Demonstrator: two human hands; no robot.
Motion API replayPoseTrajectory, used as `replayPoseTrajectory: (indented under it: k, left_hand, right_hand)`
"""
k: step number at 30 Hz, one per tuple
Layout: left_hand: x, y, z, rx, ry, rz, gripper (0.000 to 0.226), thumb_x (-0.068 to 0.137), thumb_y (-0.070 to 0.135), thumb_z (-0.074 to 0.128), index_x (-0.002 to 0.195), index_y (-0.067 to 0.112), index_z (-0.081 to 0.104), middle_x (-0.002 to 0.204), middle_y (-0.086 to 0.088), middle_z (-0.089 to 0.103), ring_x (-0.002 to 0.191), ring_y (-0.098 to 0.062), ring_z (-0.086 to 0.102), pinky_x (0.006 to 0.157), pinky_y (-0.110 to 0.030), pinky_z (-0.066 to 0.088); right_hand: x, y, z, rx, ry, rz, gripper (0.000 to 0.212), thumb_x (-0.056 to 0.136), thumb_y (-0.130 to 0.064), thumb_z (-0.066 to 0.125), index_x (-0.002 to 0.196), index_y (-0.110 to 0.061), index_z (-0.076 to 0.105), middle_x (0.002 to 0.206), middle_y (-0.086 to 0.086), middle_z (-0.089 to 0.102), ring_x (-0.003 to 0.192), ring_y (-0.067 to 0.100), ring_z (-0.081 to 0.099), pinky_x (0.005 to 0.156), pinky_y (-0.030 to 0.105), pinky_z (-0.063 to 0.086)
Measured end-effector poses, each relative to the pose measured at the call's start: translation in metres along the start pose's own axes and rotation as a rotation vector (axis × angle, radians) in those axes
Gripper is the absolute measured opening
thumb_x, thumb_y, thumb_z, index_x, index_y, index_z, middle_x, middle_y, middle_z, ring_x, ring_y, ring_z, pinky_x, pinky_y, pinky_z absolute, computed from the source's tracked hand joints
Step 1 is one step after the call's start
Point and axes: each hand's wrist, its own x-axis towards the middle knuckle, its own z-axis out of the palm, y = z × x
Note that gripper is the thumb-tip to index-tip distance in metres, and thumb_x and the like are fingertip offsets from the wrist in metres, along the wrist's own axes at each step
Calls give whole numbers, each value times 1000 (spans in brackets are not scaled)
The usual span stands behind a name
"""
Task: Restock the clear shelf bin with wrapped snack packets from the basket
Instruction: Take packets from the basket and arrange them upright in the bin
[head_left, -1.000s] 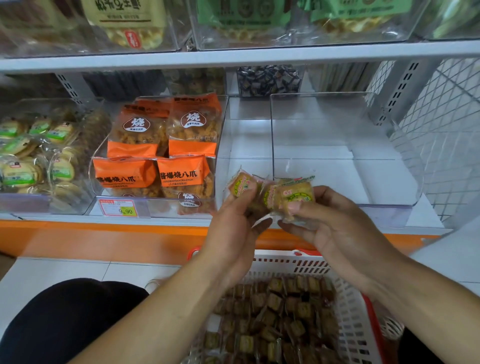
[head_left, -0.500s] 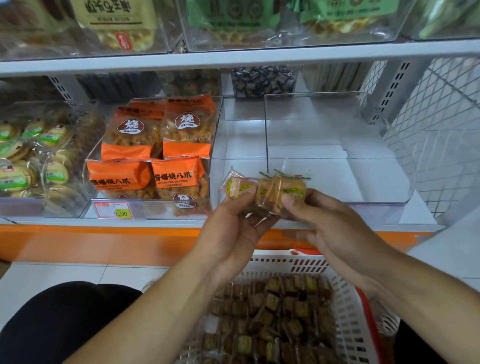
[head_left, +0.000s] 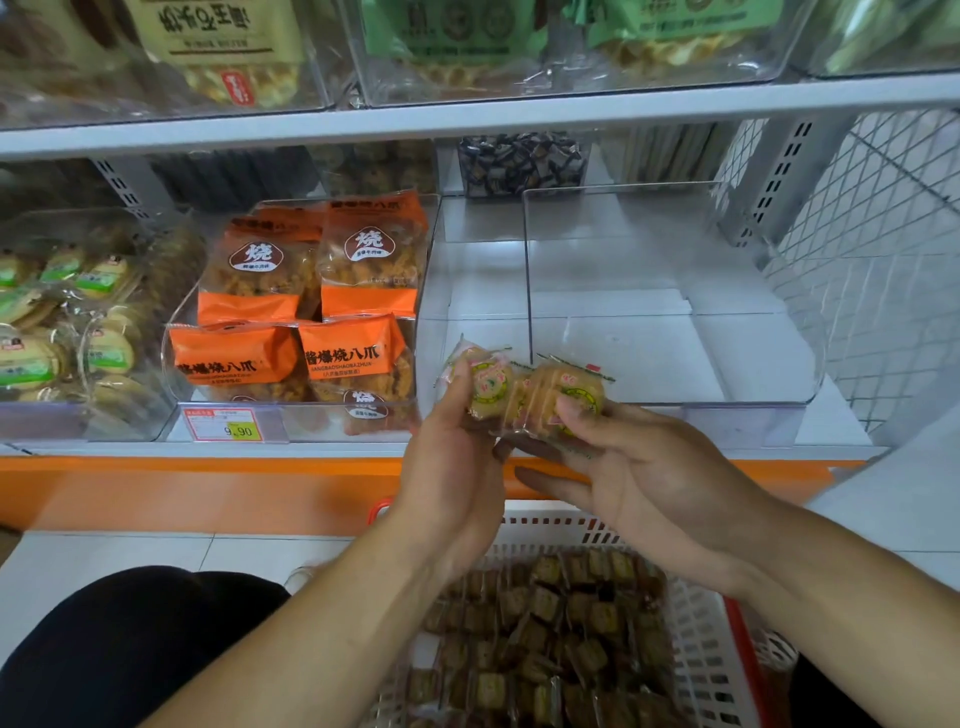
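Both hands, left hand (head_left: 457, 467) and right hand (head_left: 644, 478), hold snack packets (head_left: 524, 389) before clear bin (head_left: 675, 312), above basket (head_left: 696, 649).

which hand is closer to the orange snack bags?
Left. The left hand holds the packets just right of the orange snack bags; the right hand grips them farther right, before the clear bin.

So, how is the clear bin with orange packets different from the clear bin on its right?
The clear plastic bin with orange packets holds stacked orange snack bags; the clear plastic bin on its right holds nothing visible. The first carries a price tag in front; the second shows none. Both are transparent and stand on one shelf.
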Motion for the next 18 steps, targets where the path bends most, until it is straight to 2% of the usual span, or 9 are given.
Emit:
replayPoseTrajectory:
  k: [3, 6, 9, 12, 14, 16, 18]
  left_hand:
    - [-2, -1, 1, 17, -72, -60, 64, 105, 50, 34, 133, 0, 62, 126, -23, 69, 117, -33, 67, 98, -42, 51]
    - [0, 0, -2, 79, -48, 43, 46, 105, 40, 44, 128, 7, 67, 123, -16, 71, 111, -26, 66, 97, -38, 47]
    - [3, 6, -7, 209, 3, 124, 35, 95, 48, 55, 109, 26, 78, 108, 0, 75, 94, -10, 67, 88, -34, 44]
    - [6, 15, -14, 354, 0, 79, 29, 89, 55, 62, 99, 34, 80, 99, 7, 77, 82, -3, 68, 80, -33, 41]
    - [8, 20, -18, 346, -46, 30, 23, 80, 49, 72, 93, 32, 81, 92, 6, 75, 76, -5, 68, 72, -27, 46]
    - [10, 22, -20, 244, -95, 23, 22, 77, 39, 76, 92, 24, 82, 92, 0, 76, 79, -10, 70, 69, -23, 55]
    - [11, 20, -20, 109, -125, 64, 16, 81, 28, 75, 92, 17, 81, 97, -6, 77, 87, -15, 73, 75, -23, 58]
  right_hand:
    - [1, 5, 3, 85, -44, 3, 42, 97, -19, 57, 136, -4, 59, 134, 18, 64, 128, 32, 59, 103, 46, 53]
    - [3, 4, 0, 85, 33, -24, 42, 93, -18, 61, 134, -6, 61, 130, 19, 67, 123, 33, 63, 102, 46, 53]
    - [4, -6, -6, -46, 80, -59, 49, 84, -23, 68, 131, -11, 62, 125, 13, 70, 118, 28, 67, 98, 44, 56]
    - [2, -18, -13, -261, 74, -57, 56, 76, -27, 79, 128, -15, 63, 122, 8, 72, 114, 25, 69, 95, 42, 57]
    - [0, -23, -17, -377, 71, -65, 61, 71, -32, 82, 127, -16, 63, 122, 6, 73, 113, 23, 70, 96, 41, 54]
    - [-1, -25, -18, -352, 94, -101, 59, 73, -31, 81, 127, -15, 64, 121, 5, 73, 114, 23, 69, 96, 41, 53]
    - [0, -23, -16, -249, 135, -142, 54, 76, -30, 74, 127, -14, 65, 122, 5, 73, 116, 22, 68, 96, 43, 53]
